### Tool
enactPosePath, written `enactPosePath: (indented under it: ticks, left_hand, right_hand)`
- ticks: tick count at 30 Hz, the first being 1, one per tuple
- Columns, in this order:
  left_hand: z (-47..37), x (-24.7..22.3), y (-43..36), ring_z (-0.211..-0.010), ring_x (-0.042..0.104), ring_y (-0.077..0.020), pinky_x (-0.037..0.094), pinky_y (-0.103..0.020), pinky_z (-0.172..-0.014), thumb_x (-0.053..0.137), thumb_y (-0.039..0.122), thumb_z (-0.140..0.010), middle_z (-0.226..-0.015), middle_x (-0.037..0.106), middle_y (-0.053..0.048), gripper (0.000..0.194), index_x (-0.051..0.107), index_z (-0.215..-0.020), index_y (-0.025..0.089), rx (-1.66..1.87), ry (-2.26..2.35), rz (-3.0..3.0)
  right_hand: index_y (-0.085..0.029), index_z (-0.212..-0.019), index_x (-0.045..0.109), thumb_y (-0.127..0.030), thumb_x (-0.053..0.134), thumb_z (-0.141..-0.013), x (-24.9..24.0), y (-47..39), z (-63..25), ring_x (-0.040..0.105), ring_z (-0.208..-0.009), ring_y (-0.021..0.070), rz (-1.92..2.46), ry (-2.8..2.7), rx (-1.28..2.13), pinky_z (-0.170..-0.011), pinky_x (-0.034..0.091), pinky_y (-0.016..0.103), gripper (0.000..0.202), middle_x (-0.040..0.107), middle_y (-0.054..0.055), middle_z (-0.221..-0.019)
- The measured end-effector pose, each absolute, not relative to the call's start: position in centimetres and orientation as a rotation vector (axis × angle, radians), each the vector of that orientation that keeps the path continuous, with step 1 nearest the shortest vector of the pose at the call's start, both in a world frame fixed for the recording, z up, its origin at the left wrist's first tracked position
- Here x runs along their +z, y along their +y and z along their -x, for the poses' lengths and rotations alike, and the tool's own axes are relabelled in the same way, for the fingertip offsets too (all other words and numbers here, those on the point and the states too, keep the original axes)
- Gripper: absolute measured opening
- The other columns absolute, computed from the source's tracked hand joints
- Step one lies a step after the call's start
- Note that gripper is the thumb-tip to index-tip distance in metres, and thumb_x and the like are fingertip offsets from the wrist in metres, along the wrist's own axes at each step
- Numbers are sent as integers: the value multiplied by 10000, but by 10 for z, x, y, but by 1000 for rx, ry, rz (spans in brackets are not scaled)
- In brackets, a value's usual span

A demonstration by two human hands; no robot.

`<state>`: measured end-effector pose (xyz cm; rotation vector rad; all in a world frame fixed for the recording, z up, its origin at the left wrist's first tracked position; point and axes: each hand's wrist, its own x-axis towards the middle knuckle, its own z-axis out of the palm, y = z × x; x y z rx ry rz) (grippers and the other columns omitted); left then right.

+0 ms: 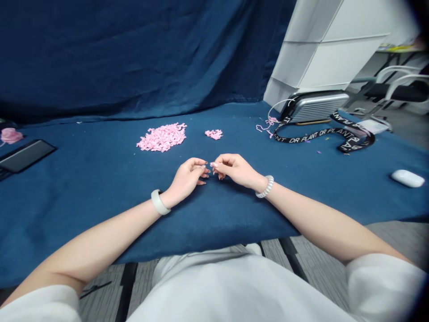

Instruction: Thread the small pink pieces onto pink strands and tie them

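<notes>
My right hand [233,169] pinches a small pink piece [212,164] between thumb and fingertips, just above the blue cloth. Its exact shape is too small to make out. My left hand [189,176] is close by on the left, fingers curved and slightly apart, with nothing visible between them. The two sets of fingertips nearly meet. Beyond my left hand lies a large heap of small pink twisted pieces [162,137]. A smaller cluster of similar pink pieces [213,134] sits to its right, beyond my hands.
Blue cloth [117,170] covers the table. At the left are a dark phone-like device [28,155] and a pink flower-like item [11,135]. To the right lie a ribbed silver case [318,107], a black lettered strap [311,135], pink yarn [271,121] and a white earbud case [408,178].
</notes>
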<state>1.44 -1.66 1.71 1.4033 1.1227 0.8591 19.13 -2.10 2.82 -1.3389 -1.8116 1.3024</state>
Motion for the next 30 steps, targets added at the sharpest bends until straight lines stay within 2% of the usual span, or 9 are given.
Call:
enactPosePath:
  ticks: [8,13,18,21,23,26,28,30]
  left_hand:
    - [-15,5,-15,-776,619,-127,495,-227,-651,500,261,-815,-867,628,-79,244,517,-1013,120,829,1129,-1468]
    - [-11,-2,-18,-819,627,-143,485,-263,-716,475,303,-849,-902,641,-85,269,510,-1048,125,829,1057,-1673]
    - [-8,-7,-22,-859,612,-154,461,-282,-787,480,335,-853,-931,641,-74,282,526,-1062,152,827,1049,-1843]
    - [-11,-4,-27,-837,609,-156,463,-270,-752,483,354,-852,-955,637,-66,279,547,-1052,171,759,1059,-1961]
    - [-12,5,-31,-844,605,-160,464,-270,-742,477,335,-854,-952,636,-64,261,558,-1044,174,728,1034,-2045]
    - [-5,36,-48,-887,592,-177,452,-302,-813,474,302,-857,-958,637,-64,221,599,-994,184,633,945,-2249]
    - [12,62,-73,-894,586,-179,440,-322,-861,483,292,-859,-945,642,-48,189,632,-949,219,596,841,-2366]
    - [35,81,-107,-906,580,-184,437,-340,-896,526,305,-843,-928,644,-43,153,654,-910,254,729,800,-2307]
  right_hand:
    - [-7,-915,503,-718,382,-651,21,-9,-197,418,-598,-127,1435,-1811,1222,-620,351,-14,767,560,56,-838]
    - [-59,-936,595,-786,353,-612,10,31,-211,325,-621,-154,1628,-1883,810,-622,217,-11,831,566,17,-853]
    - [-62,-889,627,-726,423,-629,-1,90,-213,305,-677,-145,1778,-1833,636,-676,177,23,742,569,11,-888]
    - [-87,-932,639,-693,399,-672,-5,110,-206,295,-685,-144,1780,-1824,657,-690,159,27,702,567,14,-943]
    - [-112,-956,638,-686,404,-673,-6,117,-204,296,-682,-146,1776,-1810,678,-695,161,19,681,564,8,-969]
    - [-130,-1064,594,-673,399,-684,2,120,-212,295,-682,-154,1774,-1747,660,-698,173,2,691,552,13,-1015]
    - [-131,-1166,529,-669,362,-705,19,113,-224,301,-674,-159,1770,-1686,622,-684,189,2,728,546,19,-1018]
    - [-133,-1232,464,-683,337,-707,47,92,-239,318,-661,-162,1728,-1604,603,-672,239,5,771,538,25,-1012]
